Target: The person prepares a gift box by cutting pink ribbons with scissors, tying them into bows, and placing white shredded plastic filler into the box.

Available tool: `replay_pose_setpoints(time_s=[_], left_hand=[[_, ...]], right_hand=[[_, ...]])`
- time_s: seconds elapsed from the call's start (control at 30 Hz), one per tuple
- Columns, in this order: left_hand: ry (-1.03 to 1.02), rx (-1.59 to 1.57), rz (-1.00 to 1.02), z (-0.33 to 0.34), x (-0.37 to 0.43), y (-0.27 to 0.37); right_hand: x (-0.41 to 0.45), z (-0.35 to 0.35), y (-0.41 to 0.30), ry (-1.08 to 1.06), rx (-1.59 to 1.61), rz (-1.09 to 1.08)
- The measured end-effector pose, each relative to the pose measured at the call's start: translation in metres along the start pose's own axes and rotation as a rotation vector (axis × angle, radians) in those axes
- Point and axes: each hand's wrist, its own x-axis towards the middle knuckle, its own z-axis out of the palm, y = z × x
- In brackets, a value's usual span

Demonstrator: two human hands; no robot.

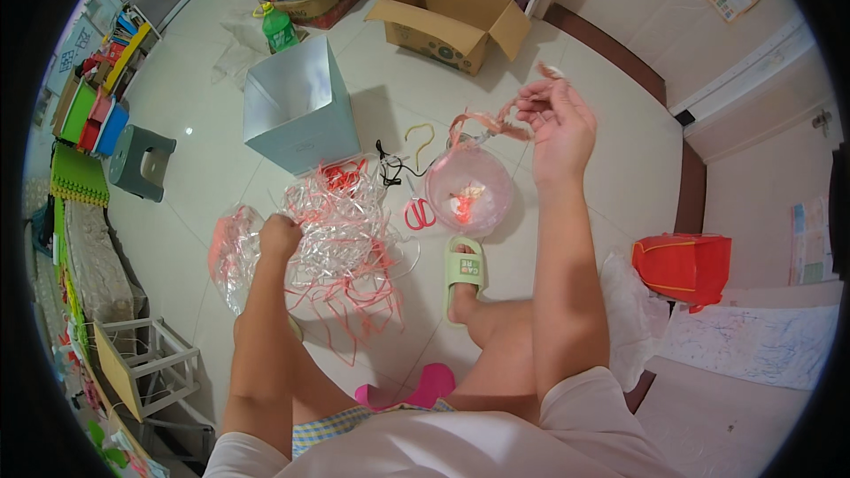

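My right hand (556, 113) is raised over the floor, its fingers closed on a pink plastic strip (488, 121) that trails left above a round pink plastic basin (469, 194). White and orange scraps lie in the basin. Closed at the left edge of a tangled heap of clear and pink plastic strips (342, 232), my left hand (279, 236) seems to hold some strands. A clear bag with pink contents (232, 245) lies left of that hand. Red-handled scissors (420, 212), a black cord (392, 166) and a yellow cord (418, 136) lie between heap and basin.
Beyond the heap stands an open pale blue box (302, 126). Farther back are an open cardboard box (441, 13) and a green bottle (279, 30). A grey-green stool (141, 162) stands left, a red bag (684, 269) right. My foot wears a green slipper (465, 275) near the basin.
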Motion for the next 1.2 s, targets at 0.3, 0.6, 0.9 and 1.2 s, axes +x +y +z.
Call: replay_pose_setpoints(time_s=[0.3, 0.6, 0.9, 1.2], left_hand=[[-0.27, -1.291, 0.621, -0.05, -0.046, 0.232], [-0.783, -1.076, 0.432, -0.011, -0.022, 0.226], [-0.769, -1.164, 0.464, -0.001, -0.008, 0.245], [-0.76, -1.25, 0.497, 0.006, -0.014, 0.251]], right_hand=[[-0.015, 0.001, 0.02, -0.164, -0.023, 0.271], [-0.012, -0.003, 0.012, -0.154, -0.004, -0.066], [-0.014, -0.01, 0.022, -0.112, -0.168, -0.159], [-0.004, -0.026, 0.051, -0.107, -0.393, 0.292]])
